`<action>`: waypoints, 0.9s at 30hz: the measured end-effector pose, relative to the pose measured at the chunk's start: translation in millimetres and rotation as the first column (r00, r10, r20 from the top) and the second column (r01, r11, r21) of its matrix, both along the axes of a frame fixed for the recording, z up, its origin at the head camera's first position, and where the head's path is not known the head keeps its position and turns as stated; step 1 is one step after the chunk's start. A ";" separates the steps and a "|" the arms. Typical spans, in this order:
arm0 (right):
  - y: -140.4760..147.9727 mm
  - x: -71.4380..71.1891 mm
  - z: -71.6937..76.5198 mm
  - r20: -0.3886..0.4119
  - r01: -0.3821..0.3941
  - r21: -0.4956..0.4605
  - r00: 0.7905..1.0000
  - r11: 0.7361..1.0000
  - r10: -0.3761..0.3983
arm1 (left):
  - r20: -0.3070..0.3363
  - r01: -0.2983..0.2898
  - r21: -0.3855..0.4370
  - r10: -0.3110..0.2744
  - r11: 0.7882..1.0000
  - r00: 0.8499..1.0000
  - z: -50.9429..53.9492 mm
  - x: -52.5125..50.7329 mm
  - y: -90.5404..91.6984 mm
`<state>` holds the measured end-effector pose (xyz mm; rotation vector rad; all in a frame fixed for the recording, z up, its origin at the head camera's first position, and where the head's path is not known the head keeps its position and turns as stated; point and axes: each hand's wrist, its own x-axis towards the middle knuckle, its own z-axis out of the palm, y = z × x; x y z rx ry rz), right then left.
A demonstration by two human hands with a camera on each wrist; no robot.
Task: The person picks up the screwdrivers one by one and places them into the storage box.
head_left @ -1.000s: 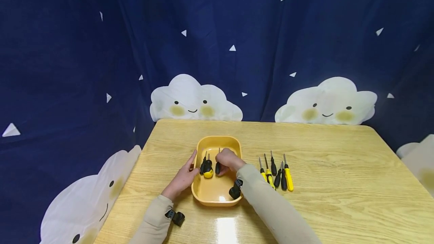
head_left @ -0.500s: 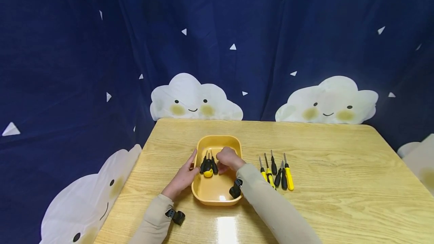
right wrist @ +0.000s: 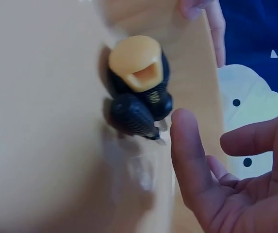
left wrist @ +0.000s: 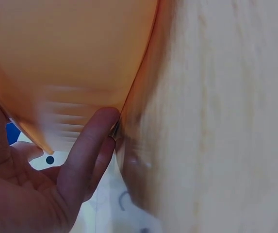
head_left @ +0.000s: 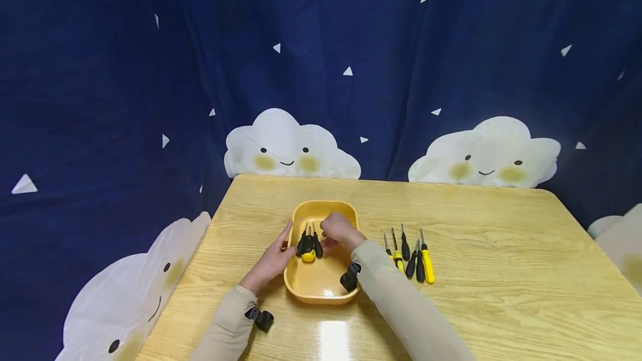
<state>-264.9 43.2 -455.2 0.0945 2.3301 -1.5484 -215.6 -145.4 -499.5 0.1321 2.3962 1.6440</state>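
Now I watch a release from my end, going left to right. My left hand has hold of the yellow tray by its left wall, thumb over the rim and fingers along the outside, just as it did a second ago; I judge that it is steadying the tray. Inside, the left black screwdriver and the stubby black-and-yellow screwdriver lie side by side, shafts pointing to the far wall. Close along their right side lies the right black screwdriver. A second ago that one was in my right hand, apart from the pair; now it is let go and completes a row of three.

The right hand, just beside it within the tray, holds nothing: the right wrist view shows thumb and fingers well spread, with a gap between them and the tools. To me that means this placement is done and the hand is free. Farther right, on the counter, six screwdrivers wait outside the tray, handles yellow, black or both, partly behind my right sleeve. By my reading, more than half the tools remain unsorted.
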 end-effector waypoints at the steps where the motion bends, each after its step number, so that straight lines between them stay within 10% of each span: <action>1: 0.7 -0.1 2.0 -0.002 0.001 -0.015 1.000 1.000 -0.001 | 0.003 -0.002 0.002 0.002 1.000 1.000 0.4 -0.2 0.1; 10: 6.8 3.2 33.6 -0.049 -0.060 -0.013 0.997 0.998 0.059 | 0.007 -0.006 0.039 0.005 0.999 1.000 3.0 2.8 -0.3; 18: 21.4 4.7 55.3 -0.094 -0.118 0.108 0.987 0.987 0.128 | 0.013 0.011 0.049 -0.012 0.999 1.000 34.4 19.5 4.8; 27: 53.8 5.0 63.2 -0.193 -0.156 0.349 0.953 0.924 0.233 | 0.016 0.001 0.007 -0.001 1.000 1.000 1.8 1.0 -0.7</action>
